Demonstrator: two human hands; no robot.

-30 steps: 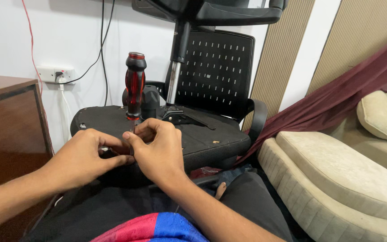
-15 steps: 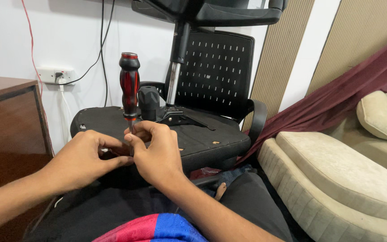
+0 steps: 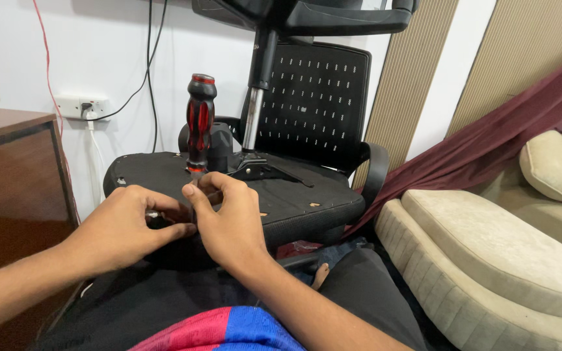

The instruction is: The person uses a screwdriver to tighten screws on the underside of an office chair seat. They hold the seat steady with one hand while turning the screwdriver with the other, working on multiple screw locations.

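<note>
Evidently to steady it, the right hand [image 3: 229,218] pinches the upright screwdriver [image 3: 200,123] low down, while the left hand [image 3: 125,224] curls closed beside, contents hidden.

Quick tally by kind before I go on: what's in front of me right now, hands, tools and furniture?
Hands: 2, left hand and right hand, both at the screwdriver's shaft
Screwdrivers: 1, red-and-black screwdriver, upright
Chairs: 1, black chair, overturned
Sofas: 1, beige sofa
Cabinets: 1, wooden cabinet
Wall sockets: 1, socket
Total: 7
</note>
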